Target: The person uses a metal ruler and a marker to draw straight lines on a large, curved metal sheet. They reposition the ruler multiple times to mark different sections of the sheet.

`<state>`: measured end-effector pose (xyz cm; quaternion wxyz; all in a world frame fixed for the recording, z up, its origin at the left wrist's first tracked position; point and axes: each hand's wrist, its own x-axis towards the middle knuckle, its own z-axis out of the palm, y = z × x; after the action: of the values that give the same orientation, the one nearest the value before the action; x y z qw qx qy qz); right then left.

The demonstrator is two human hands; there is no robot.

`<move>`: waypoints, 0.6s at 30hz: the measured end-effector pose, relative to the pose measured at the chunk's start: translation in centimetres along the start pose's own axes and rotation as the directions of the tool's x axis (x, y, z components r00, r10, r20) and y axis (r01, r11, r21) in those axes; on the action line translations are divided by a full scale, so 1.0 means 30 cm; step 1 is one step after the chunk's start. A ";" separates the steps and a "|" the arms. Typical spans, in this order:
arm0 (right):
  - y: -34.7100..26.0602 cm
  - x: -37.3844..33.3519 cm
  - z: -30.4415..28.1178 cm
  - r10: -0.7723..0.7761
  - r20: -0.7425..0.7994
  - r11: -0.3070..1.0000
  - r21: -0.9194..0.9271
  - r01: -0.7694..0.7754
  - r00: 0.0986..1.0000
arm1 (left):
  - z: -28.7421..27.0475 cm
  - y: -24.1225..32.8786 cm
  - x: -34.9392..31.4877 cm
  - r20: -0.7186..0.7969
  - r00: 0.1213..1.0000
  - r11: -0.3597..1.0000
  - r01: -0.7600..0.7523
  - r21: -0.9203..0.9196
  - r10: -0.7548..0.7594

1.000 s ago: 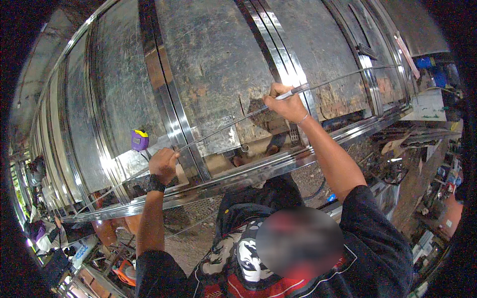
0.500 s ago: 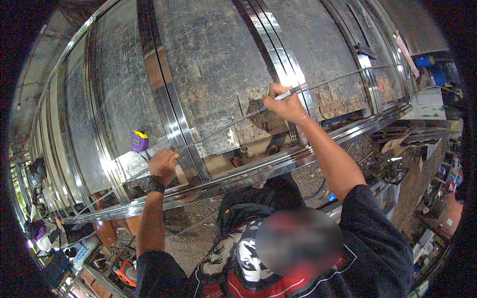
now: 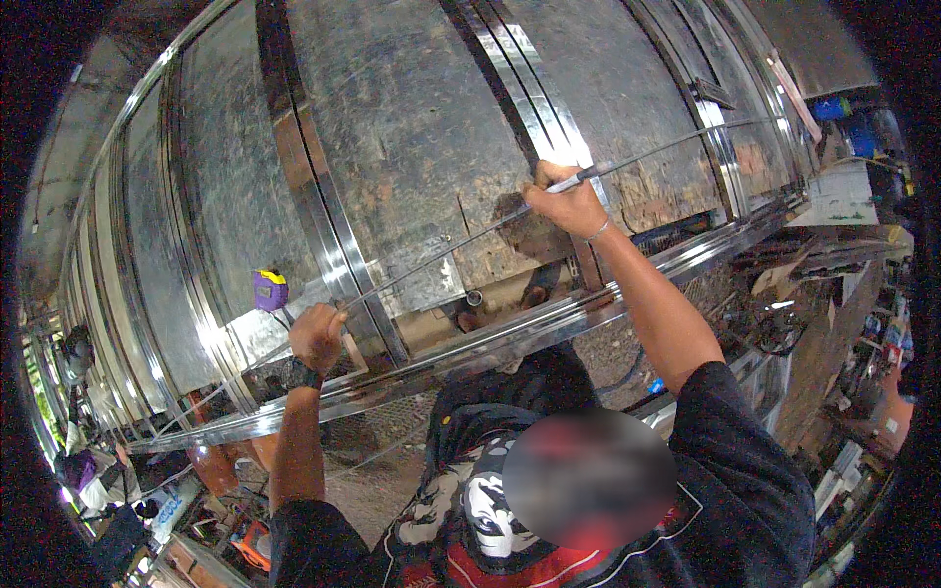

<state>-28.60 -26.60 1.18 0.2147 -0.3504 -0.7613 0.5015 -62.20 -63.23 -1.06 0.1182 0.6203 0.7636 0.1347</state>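
Since the earlier frame, your view has swung slightly, so the table (image 3: pixel 392 108) sits a little lower at 9 o'clock. Your left hand (image 3: pixel 317 336), toward 8 o'clock, keeps its place, fingers closed on the thin, grey, rod-like length (image 3: pixel 421 264). Your right hand (image 3: pixel 573 208), toward 1 o'clock, seems to have slid slightly toward 3 o'clock; it grips a slim white marker-like cylinder with a grey end (image 3: pixel 565 183), lying along the rod. The rod crosses the table from 8 o'clock to 2 o'clock, passing both hands.

The table's near edge carries a long polished metal rail (image 3: pixel 490 344), with your forearms over it. Toward 12 o'clock, broad flat panels give your hands room, divided by paired shiny metal strips (image 3: pixel 554 127). The purple and yellow boxy tape measure (image 3: pixel 272 294) sits just beyond your left hand, toward 11 o'clock from it.

The panels are dark, scuffed and scratched; near your right hand their edge is chipped and brownish. Below the rail lies rough, gravelly ground (image 3: pixel 608 348).
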 end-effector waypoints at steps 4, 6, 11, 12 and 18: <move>0.005 0.007 0.002 -0.049 0.004 0.999 0.000 0.049 0.999 | 0.018 -0.022 -0.018 0.037 0.996 0.997 0.074 0.026 -0.075; 0.008 0.008 0.001 -0.067 0.000 0.998 -0.011 0.067 0.998 | 0.016 -0.012 -0.014 0.040 0.995 0.996 0.088 0.031 -0.089; 0.011 0.008 0.003 -0.066 0.013 0.998 0.002 0.066 0.998 | 0.016 -0.015 -0.015 0.042 0.998 0.997 0.049 0.054 -0.052; 0.010 0.006 0.004 -0.049 0.016 0.999 0.017 0.049 0.999 | 0.018 -0.020 -0.019 0.042 0.998 0.997 0.051 0.053 -0.053; 0.001 0.008 0.010 -0.051 0.023 0.998 -0.029 0.051 0.998 | 0.011 -0.023 -0.026 0.047 0.998 0.998 0.045 0.037 -0.047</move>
<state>-28.94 -26.59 1.03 0.2138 -0.3285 -0.7797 0.4883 -62.56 -64.11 -1.59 0.1282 0.6075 0.7771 0.1032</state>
